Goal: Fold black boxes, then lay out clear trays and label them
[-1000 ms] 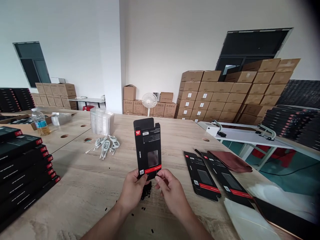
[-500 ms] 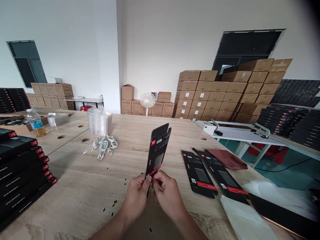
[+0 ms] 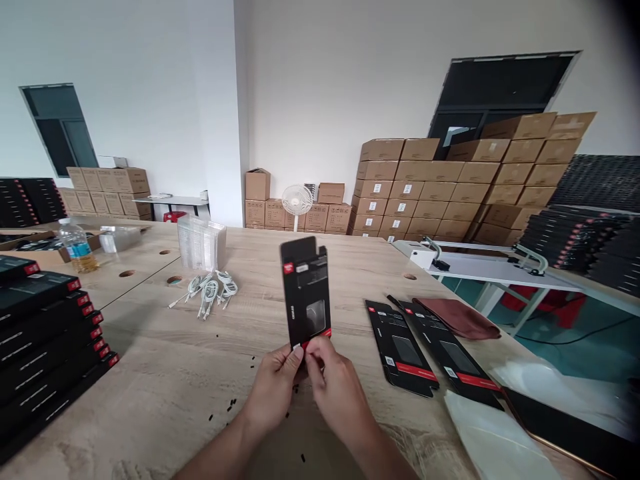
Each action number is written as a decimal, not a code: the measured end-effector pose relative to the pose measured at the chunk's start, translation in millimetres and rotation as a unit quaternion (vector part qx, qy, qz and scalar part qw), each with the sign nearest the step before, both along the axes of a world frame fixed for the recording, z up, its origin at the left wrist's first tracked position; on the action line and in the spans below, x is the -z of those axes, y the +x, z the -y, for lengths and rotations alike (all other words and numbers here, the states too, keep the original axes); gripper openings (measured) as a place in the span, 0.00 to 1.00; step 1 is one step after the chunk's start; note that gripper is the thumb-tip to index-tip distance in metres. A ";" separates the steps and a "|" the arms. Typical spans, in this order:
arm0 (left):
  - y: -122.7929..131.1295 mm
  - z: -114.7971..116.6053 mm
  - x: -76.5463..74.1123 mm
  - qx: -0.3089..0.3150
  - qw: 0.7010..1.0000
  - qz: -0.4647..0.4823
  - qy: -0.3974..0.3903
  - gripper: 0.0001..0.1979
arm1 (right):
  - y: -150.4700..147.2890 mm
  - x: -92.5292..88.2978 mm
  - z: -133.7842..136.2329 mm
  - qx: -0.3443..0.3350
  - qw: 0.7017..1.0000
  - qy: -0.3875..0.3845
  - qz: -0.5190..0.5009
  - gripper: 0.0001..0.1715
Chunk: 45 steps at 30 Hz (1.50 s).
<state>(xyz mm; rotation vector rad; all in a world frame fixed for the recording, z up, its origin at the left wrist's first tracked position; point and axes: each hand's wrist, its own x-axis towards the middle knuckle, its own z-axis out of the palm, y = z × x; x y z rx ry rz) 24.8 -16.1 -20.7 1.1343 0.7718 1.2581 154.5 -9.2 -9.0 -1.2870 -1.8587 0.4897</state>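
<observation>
I hold a slim black carton with a red stripe [image 3: 305, 295] upright over the wooden table [image 3: 165, 373]. My left hand [image 3: 274, 390] pinches its bottom left corner. My right hand [image 3: 336, 390] is closed on the bottom edge beside it. The carton's top flap stands open and its small window faces me. Two flat black cartons [image 3: 400, 348] lie to the right, next to a dark red cloth [image 3: 457, 317]. White coiled cables [image 3: 210, 290] lie further back on the left.
Stacks of flat black cartons [image 3: 45, 333] fill the table's left edge. A stack of clear plastic trays [image 3: 201, 242], a water bottle [image 3: 77, 245] and small black bits [image 3: 227, 405] are on the table. Brown boxes [image 3: 450, 193] line the far wall. A white sheet [image 3: 490, 437] lies at lower right.
The carton, turned edge-on and tilted right half a second ago, now faces me upright again. Both hands have drawn closer together at its bottom edge.
</observation>
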 end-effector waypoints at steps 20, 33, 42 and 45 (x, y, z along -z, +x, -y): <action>-12.2 0.4 -16.3 0.008 0.999 0.001 0.033 0.19 | 34.2 -8.7 -6.7 -0.171 0.936 -0.237 -0.197 0.13; -12.1 -5.3 -5.9 -0.036 0.998 0.045 -0.011 0.20 | 36.4 6.1 -6.9 -0.138 0.938 -0.258 -0.187 0.18; -30.9 5.8 -20.7 0.180 0.926 0.252 -0.215 0.28 | 16.6 5.3 18.9 -0.253 0.830 -0.390 -0.308 0.22; -34.7 5.8 -27.7 0.192 0.908 0.304 -0.218 0.32 | 12.5 -5.9 23.1 -0.230 0.886 -0.357 -0.185 0.21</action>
